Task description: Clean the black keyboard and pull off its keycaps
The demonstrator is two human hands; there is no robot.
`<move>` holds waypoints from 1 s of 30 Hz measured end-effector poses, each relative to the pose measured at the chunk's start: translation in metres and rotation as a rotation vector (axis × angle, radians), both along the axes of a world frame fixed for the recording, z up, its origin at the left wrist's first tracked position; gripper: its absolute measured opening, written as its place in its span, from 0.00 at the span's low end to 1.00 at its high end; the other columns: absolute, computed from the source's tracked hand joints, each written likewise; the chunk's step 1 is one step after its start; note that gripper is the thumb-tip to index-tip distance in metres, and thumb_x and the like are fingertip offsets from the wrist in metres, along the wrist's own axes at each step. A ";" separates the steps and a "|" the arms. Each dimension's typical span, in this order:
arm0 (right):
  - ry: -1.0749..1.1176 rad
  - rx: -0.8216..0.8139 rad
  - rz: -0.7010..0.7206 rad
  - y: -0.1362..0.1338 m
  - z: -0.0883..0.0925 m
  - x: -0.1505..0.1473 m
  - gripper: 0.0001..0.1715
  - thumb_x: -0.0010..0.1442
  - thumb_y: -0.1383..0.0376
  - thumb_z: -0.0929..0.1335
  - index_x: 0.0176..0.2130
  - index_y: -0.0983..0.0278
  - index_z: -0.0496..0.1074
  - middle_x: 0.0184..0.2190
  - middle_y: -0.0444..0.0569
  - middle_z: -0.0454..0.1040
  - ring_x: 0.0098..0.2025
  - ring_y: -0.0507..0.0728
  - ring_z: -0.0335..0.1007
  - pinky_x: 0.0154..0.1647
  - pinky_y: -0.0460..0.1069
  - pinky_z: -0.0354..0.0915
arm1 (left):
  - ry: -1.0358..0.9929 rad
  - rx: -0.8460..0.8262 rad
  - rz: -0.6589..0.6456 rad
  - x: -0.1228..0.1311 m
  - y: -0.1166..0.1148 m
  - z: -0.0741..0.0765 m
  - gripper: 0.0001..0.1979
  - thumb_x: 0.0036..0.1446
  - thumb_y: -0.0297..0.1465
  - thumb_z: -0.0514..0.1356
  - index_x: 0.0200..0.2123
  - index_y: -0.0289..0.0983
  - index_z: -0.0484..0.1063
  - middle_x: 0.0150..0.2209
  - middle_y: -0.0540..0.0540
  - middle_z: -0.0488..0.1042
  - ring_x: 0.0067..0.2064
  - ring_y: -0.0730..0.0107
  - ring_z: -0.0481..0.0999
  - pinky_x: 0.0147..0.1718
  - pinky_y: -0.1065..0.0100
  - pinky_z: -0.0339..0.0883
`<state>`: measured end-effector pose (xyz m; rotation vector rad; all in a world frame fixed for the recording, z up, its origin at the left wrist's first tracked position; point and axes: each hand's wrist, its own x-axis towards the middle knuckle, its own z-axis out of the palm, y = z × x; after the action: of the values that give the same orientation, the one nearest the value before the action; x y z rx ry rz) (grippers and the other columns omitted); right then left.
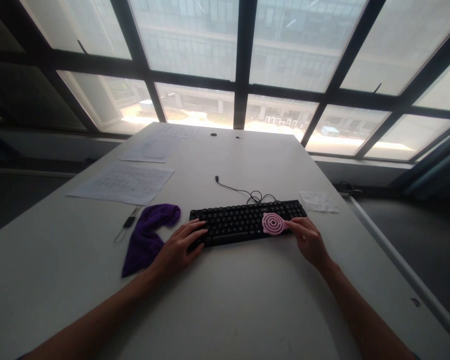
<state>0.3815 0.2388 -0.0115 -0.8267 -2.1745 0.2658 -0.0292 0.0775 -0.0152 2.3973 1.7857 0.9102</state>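
A black keyboard (243, 221) lies across the middle of the white table (225, 300). My left hand (180, 247) rests on the keyboard's left end, fingers stretched out and apart, holding nothing. My right hand (308, 240) is closed on the handle of a pink round brush (273, 223) with ring-shaped ridges, and the brush head lies on the keys near the keyboard's right end. A purple cloth (150, 235) lies crumpled on the table just left of my left hand.
The keyboard's black cable (243, 191) trails loose behind it, unplugged. Printed paper sheets (123, 182) lie at the left and far left. A small white wipe (318, 201) sits behind the keyboard's right end. A small black clip-like item (126, 223) lies beside the cloth. Large windows stand beyond the table.
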 end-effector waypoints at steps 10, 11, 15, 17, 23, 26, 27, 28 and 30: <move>0.012 -0.040 0.080 -0.004 0.003 -0.007 0.17 0.70 0.65 0.63 0.51 0.56 0.79 0.41 0.52 0.75 0.44 0.59 0.71 0.45 0.56 0.71 | 0.009 0.000 -0.004 0.000 0.001 0.000 0.17 0.63 0.33 0.59 0.56 0.42 0.73 0.61 0.42 0.70 0.66 0.52 0.65 0.64 0.48 0.64; 0.011 -0.037 0.080 -0.003 0.003 -0.007 0.17 0.70 0.65 0.63 0.50 0.57 0.79 0.41 0.52 0.75 0.44 0.59 0.71 0.45 0.56 0.71 | 0.011 0.000 -0.004 0.000 0.001 0.000 0.17 0.64 0.33 0.59 0.56 0.42 0.73 0.61 0.42 0.70 0.66 0.52 0.64 0.64 0.48 0.64; 0.037 -0.015 0.013 0.001 -0.001 -0.005 0.15 0.70 0.64 0.64 0.49 0.57 0.79 0.41 0.53 0.76 0.44 0.60 0.71 0.45 0.57 0.71 | 0.006 0.000 0.001 0.000 0.000 0.000 0.17 0.64 0.33 0.59 0.56 0.42 0.72 0.61 0.42 0.70 0.66 0.53 0.64 0.64 0.48 0.64; 0.064 0.000 -0.048 0.002 -0.002 -0.004 0.15 0.70 0.63 0.64 0.49 0.58 0.79 0.40 0.53 0.76 0.43 0.60 0.72 0.45 0.56 0.71 | 0.005 -0.002 0.002 0.001 0.000 0.001 0.17 0.64 0.33 0.59 0.56 0.42 0.72 0.61 0.42 0.70 0.66 0.53 0.64 0.64 0.48 0.64; 0.120 -0.014 -0.069 0.000 -0.005 -0.010 0.13 0.69 0.64 0.65 0.48 0.59 0.79 0.41 0.52 0.76 0.43 0.59 0.73 0.44 0.54 0.71 | 0.003 0.003 0.000 0.001 0.000 -0.001 0.17 0.63 0.33 0.59 0.55 0.42 0.73 0.61 0.42 0.70 0.66 0.53 0.65 0.64 0.49 0.64; 0.102 -0.031 -0.008 -0.003 -0.007 -0.016 0.13 0.69 0.64 0.65 0.49 0.59 0.79 0.41 0.52 0.75 0.43 0.59 0.73 0.44 0.54 0.71 | 0.000 0.005 0.002 0.001 0.001 -0.001 0.17 0.63 0.33 0.60 0.55 0.41 0.73 0.61 0.42 0.70 0.66 0.53 0.65 0.64 0.50 0.63; 0.094 -0.037 0.009 -0.004 -0.007 -0.018 0.13 0.69 0.64 0.65 0.49 0.59 0.79 0.41 0.52 0.75 0.43 0.59 0.73 0.44 0.54 0.71 | 0.003 0.004 0.001 0.001 0.000 0.000 0.17 0.63 0.33 0.59 0.55 0.41 0.73 0.61 0.42 0.70 0.66 0.53 0.65 0.64 0.50 0.63; 0.086 -0.042 0.021 -0.005 -0.007 -0.019 0.13 0.69 0.64 0.65 0.49 0.59 0.78 0.41 0.52 0.75 0.43 0.59 0.73 0.44 0.54 0.70 | 0.006 0.004 0.000 0.000 0.000 0.000 0.17 0.63 0.32 0.59 0.55 0.41 0.73 0.61 0.42 0.70 0.66 0.53 0.65 0.64 0.50 0.63; 0.083 -0.049 0.020 -0.007 -0.007 -0.021 0.13 0.69 0.64 0.65 0.49 0.60 0.78 0.40 0.52 0.75 0.42 0.59 0.73 0.44 0.54 0.70 | 0.010 0.004 -0.003 0.000 0.000 -0.001 0.17 0.64 0.32 0.59 0.55 0.41 0.73 0.61 0.42 0.70 0.65 0.53 0.65 0.64 0.49 0.64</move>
<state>0.3607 0.2322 -0.0182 -0.8074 -2.1072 0.3583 -0.0292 0.0779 -0.0161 2.4104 1.7849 0.9034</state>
